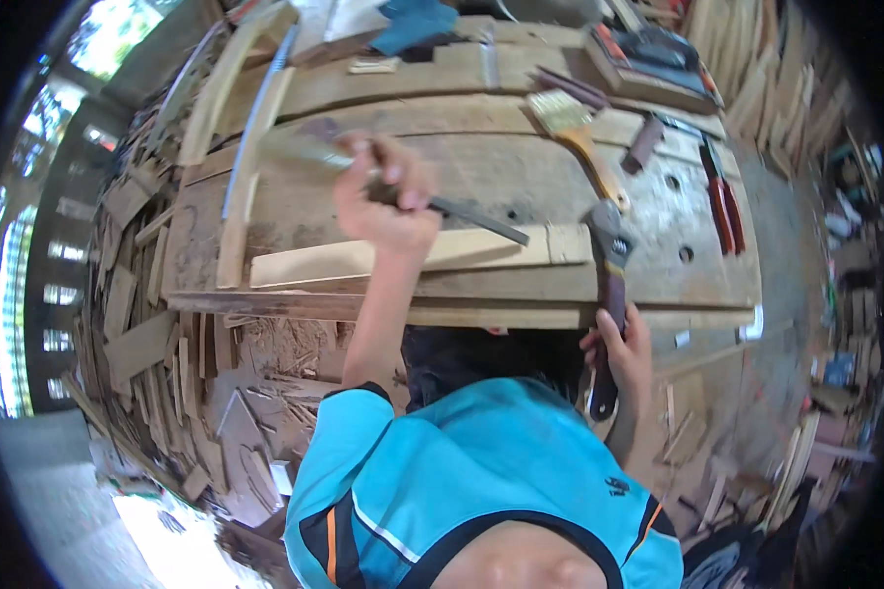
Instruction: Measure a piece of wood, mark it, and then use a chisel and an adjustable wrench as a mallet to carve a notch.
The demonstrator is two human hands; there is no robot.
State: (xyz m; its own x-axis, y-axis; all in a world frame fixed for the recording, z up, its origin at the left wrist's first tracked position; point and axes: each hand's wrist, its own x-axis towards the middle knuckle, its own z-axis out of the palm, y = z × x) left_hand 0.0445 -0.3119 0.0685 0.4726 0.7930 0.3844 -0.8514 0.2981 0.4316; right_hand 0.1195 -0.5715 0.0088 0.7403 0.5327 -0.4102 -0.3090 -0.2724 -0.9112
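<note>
My left hand, raised over the bench, is closed round a slim tool with a flat dark metal bar. The tool's other end is pale and smeared by motion, so I cannot tell its exact kind. Below that hand a light wood strip lies along the bench's near edge. My right hand grips the dark handle of an adjustable wrench. The wrench's head is over the bench top, close to the strip's right end, and its handle sticks out past the edge.
Near the wrench head lies a paintbrush with a wooden handle. Red-handled pliers and a brown cylinder are to the right. A blue-edged strip lies at left. Scrap wood is heaped beside the bench.
</note>
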